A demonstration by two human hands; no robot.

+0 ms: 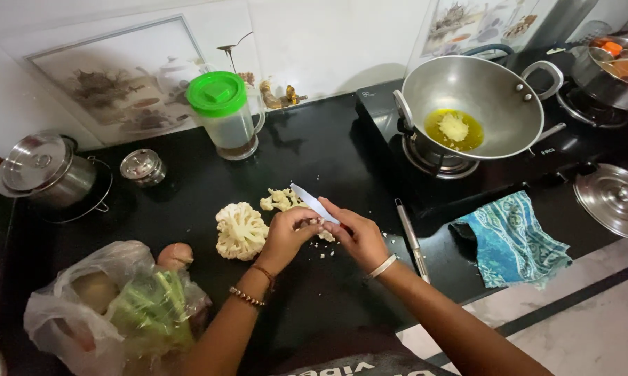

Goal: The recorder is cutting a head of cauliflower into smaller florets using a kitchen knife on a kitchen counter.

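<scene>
Right hand (359, 237) grips a knife (314, 202), blade's long axis running up and to the left, tip toward the cut florets (279, 200); left hand (286, 237) pinches one small cauliflower piece (326, 235) against the blade's base, over the black surface (328, 146). One large cauliflower head (241, 230) sits just left of the hands, touching neither. Two bangles circle the left wrist, one the right; one wok (481, 104) holds oil on the stove.

Both forearms angle inward, left hand (286, 233) and right hand (359, 237) meeting, grips closed.
</scene>
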